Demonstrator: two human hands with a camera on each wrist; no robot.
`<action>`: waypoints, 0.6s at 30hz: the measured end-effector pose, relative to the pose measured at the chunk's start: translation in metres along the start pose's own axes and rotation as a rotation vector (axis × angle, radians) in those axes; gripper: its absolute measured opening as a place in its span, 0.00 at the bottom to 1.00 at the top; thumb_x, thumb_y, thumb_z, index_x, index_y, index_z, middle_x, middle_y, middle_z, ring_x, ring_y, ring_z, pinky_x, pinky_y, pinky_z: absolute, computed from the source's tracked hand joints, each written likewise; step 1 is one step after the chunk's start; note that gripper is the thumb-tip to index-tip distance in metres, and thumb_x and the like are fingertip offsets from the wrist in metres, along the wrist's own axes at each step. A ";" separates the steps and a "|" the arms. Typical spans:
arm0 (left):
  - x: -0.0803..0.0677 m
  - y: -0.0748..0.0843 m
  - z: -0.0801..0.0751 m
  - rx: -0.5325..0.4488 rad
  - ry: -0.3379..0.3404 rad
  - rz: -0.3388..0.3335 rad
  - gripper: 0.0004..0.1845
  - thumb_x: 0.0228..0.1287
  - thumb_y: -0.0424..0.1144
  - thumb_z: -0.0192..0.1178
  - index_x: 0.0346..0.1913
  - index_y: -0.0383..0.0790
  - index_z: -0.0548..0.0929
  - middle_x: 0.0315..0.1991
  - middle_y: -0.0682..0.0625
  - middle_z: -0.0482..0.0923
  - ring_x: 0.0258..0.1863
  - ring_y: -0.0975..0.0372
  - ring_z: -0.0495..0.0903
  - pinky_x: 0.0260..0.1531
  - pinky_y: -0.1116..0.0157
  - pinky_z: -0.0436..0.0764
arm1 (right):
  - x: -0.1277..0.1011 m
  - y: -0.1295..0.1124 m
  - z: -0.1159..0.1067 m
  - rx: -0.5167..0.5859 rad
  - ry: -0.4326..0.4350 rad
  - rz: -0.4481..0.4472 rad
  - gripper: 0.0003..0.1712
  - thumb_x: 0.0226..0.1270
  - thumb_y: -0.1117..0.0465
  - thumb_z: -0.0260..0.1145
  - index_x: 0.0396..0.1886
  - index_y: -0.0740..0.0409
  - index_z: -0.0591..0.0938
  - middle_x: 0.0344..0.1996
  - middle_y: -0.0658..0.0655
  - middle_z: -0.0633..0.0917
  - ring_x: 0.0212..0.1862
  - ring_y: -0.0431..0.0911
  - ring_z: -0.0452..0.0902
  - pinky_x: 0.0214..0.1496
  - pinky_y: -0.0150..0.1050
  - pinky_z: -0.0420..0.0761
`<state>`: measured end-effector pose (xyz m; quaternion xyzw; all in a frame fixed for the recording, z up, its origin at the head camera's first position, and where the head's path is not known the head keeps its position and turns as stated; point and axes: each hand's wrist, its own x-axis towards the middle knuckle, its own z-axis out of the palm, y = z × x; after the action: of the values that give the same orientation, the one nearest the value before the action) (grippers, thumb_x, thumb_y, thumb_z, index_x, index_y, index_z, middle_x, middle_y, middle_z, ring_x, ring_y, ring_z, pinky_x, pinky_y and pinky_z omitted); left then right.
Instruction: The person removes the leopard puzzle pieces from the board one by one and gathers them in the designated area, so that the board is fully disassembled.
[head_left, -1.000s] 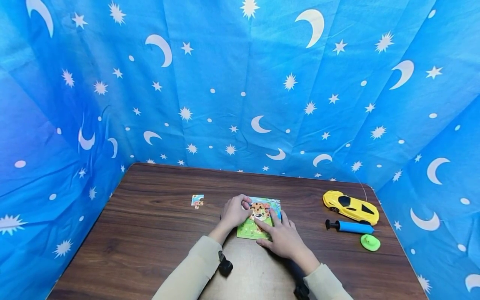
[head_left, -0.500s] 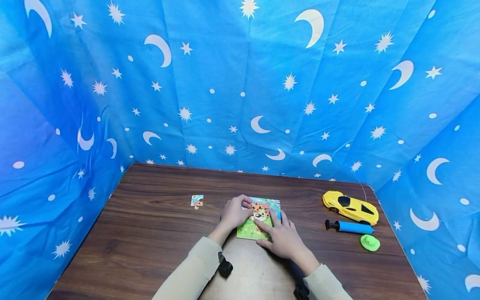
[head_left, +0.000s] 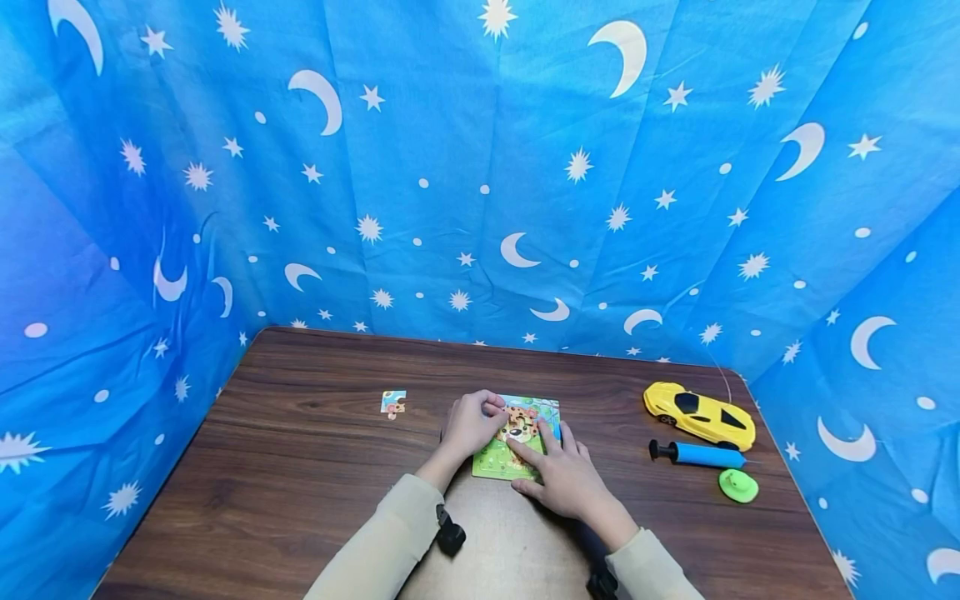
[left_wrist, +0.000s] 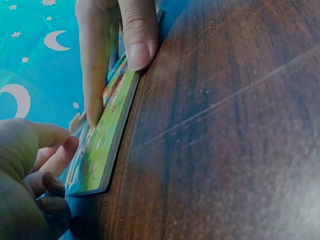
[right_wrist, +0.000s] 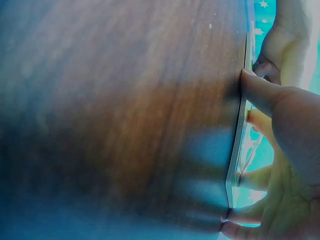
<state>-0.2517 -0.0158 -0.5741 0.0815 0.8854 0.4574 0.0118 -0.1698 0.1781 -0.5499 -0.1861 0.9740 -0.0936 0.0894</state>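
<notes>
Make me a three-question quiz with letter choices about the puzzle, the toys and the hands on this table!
1. Where does the loose cardboard puzzle piece lie?
A. left of the leopard-picture puzzle board
B. on the yellow toy car
C. under the blue hand pump

2. What colour is the small round toy beside the pump?
A. red
B. green
C. white

3. What is the right hand doing?
A. lifting the car
B. hanging off the brown wooden table
C. lying with straight fingers on the puzzle board

Answers: 1 A, the piece sits alone on the wood, left of the board and of the left hand. 2 B, it is bright green. 3 C, its fingers lie flat on the picture.
</notes>
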 end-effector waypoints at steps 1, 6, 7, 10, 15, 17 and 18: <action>0.000 0.000 0.000 -0.002 0.002 -0.001 0.06 0.67 0.47 0.71 0.42 0.53 0.87 0.31 0.64 0.85 0.31 0.67 0.81 0.36 0.59 0.78 | 0.000 0.000 0.000 -0.001 -0.001 0.000 0.37 0.73 0.32 0.62 0.78 0.30 0.69 0.79 0.70 0.57 0.76 0.77 0.49 0.64 0.74 0.64; -0.001 0.001 -0.001 -0.015 0.014 -0.001 0.04 0.68 0.46 0.70 0.42 0.53 0.88 0.32 0.64 0.85 0.32 0.67 0.82 0.38 0.58 0.79 | 0.000 0.000 0.000 0.007 -0.002 -0.001 0.37 0.73 0.33 0.62 0.78 0.30 0.69 0.79 0.70 0.57 0.76 0.77 0.49 0.64 0.74 0.64; -0.001 0.000 -0.001 -0.020 0.017 0.000 0.04 0.68 0.46 0.71 0.42 0.54 0.88 0.32 0.64 0.85 0.32 0.67 0.82 0.37 0.58 0.79 | 0.000 0.000 0.000 0.010 -0.001 -0.001 0.37 0.73 0.33 0.62 0.78 0.30 0.69 0.79 0.70 0.57 0.76 0.77 0.49 0.64 0.74 0.64; -0.002 -0.002 -0.003 -0.037 0.027 0.010 0.04 0.68 0.45 0.71 0.42 0.53 0.88 0.32 0.63 0.86 0.30 0.67 0.81 0.35 0.59 0.79 | 0.000 0.000 0.000 0.010 0.002 -0.004 0.37 0.73 0.33 0.62 0.78 0.31 0.69 0.79 0.70 0.58 0.76 0.77 0.49 0.64 0.74 0.64; -0.005 -0.004 -0.010 -0.050 0.056 0.026 0.04 0.68 0.45 0.71 0.42 0.53 0.89 0.32 0.63 0.86 0.31 0.67 0.82 0.37 0.57 0.79 | -0.001 -0.001 -0.001 -0.005 -0.003 -0.002 0.37 0.73 0.33 0.62 0.79 0.31 0.69 0.80 0.69 0.57 0.76 0.77 0.49 0.65 0.74 0.64; -0.007 -0.005 -0.015 -0.059 0.063 0.027 0.05 0.68 0.45 0.71 0.43 0.52 0.89 0.32 0.64 0.86 0.32 0.67 0.83 0.41 0.56 0.80 | -0.001 -0.001 -0.002 -0.004 -0.007 0.002 0.37 0.73 0.33 0.62 0.79 0.31 0.69 0.80 0.69 0.57 0.76 0.77 0.49 0.65 0.74 0.64; -0.007 -0.006 -0.018 -0.065 0.067 0.029 0.05 0.68 0.45 0.71 0.43 0.52 0.89 0.32 0.64 0.86 0.32 0.67 0.83 0.42 0.55 0.80 | -0.001 -0.001 -0.002 -0.002 -0.009 0.003 0.37 0.73 0.33 0.62 0.79 0.31 0.69 0.80 0.69 0.57 0.76 0.77 0.49 0.65 0.74 0.64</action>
<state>-0.2469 -0.0348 -0.5684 0.0785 0.8688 0.4884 -0.0219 -0.1687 0.1774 -0.5474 -0.1851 0.9740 -0.0916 0.0935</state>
